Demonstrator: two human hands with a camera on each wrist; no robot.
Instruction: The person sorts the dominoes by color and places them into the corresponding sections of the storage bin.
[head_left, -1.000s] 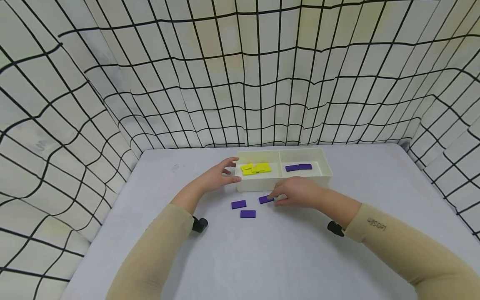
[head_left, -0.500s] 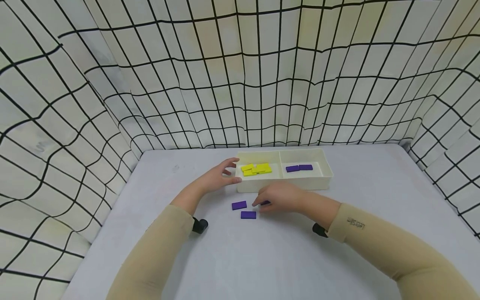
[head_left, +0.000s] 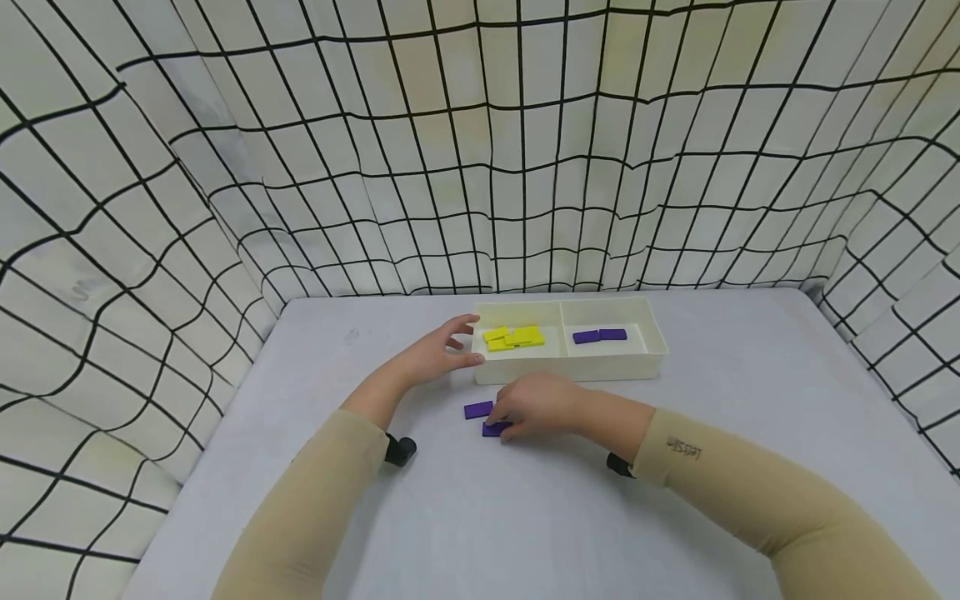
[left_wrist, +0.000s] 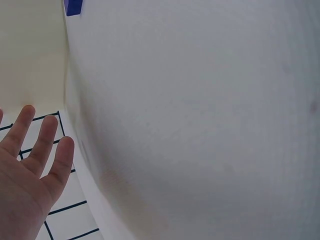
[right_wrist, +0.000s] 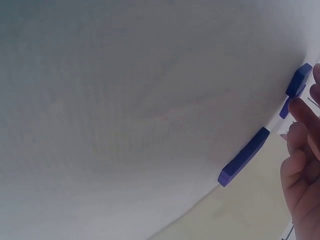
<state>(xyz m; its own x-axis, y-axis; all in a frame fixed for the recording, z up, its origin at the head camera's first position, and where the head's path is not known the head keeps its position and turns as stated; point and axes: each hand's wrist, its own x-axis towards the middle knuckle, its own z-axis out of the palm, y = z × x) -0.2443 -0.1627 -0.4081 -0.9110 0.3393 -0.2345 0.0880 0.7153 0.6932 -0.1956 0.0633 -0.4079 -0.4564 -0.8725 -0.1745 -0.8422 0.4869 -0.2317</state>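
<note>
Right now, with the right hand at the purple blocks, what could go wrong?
1. The right hand is at the nearer purple block; another purple block lies close by and might get knocked askew.
2. A firm pinch isn't clear, so the nearer block could slip.
3. The left hand is at the left end of the white box; a nudge might shift the overlapping yellow blocks.
</note>
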